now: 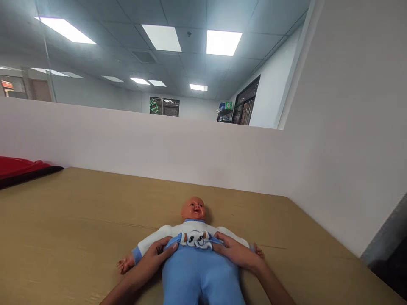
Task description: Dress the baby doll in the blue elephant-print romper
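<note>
- Across the lower view spreads a broad tan tabletop [92, 216], smooth and cardboard-like, with faint creases, meeting a low off-white wall [159, 146].
- Above that wall, a wide opening shows a room with a grey panelled ceiling [178, 38], bright rectangular lights [224, 42] and dark-framed windows [246, 103].
- At that room's far end, a dark shelf [225, 112] bears blue, green and pale packages, too small to make out.
- At the table's left edge sits a glossy red object with a black rim [19, 168]; whether it is a container, I cannot tell.
- On the tabletop, near the middle, a baby doll with a smooth, hard-looking head [193, 209] lies face up, arms spread, in a white long-sleeved top [190, 227] and soft sky-blue trousers [200, 275] with a white cartoon animal face [195, 240] at the waist.
- Left hand [160, 250]: nearly closed, pinching the trousers' waist between thumb and fingers.
- Right hand [234, 250]: likewise, at the opposite side.
</note>
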{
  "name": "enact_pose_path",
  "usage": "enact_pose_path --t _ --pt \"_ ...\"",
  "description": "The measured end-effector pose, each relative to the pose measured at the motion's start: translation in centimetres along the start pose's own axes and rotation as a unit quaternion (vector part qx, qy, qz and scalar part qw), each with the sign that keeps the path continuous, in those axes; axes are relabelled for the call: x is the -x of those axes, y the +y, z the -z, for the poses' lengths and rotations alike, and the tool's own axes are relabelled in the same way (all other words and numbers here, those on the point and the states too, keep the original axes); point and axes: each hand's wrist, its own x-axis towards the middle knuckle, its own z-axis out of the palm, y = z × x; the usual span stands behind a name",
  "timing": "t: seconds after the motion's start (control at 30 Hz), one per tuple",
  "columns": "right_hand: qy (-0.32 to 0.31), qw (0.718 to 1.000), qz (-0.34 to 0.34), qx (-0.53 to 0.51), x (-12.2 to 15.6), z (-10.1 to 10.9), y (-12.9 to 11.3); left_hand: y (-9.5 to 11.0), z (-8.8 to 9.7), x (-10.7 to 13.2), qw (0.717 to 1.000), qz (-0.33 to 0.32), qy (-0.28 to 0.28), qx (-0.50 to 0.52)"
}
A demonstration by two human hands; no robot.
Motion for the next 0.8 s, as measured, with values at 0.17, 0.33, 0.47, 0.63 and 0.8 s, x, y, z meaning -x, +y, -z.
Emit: enact_pose_path --t 0.17,0.33,0.47,0.63,0.8 --pt "-0.012 0.999 -0.023 0.043 1.3 1.6 -2.9 -1.0 -0.6 -0.5 0.992 -0.052 0.115 0.028" --pt "0.06 0.993 0.036 0.09 -1.5 -0.5 -9.0 -1.7 -1.6 -0.5 0.969 -0.111 0.214 -0.052" --pt "-0.056 0.952 0.134 0.269 -8.3 -4.6 -13.1 -2.1 -1.7 0.1 0.939 -0.159 0.273 -0.136" --pt "-0.22 0.908 0.142 0.328 -17.0 -10.6 -12.6 -3.6 -1.3 0.3 0.925 -0.209 0.24 -0.207" --pt "-0.266 0.883 0.149 0.357 -18.9 -13.2 -10.6 -5.4 -0.9 -0.7 0.91 -0.23 0.245 -0.241"
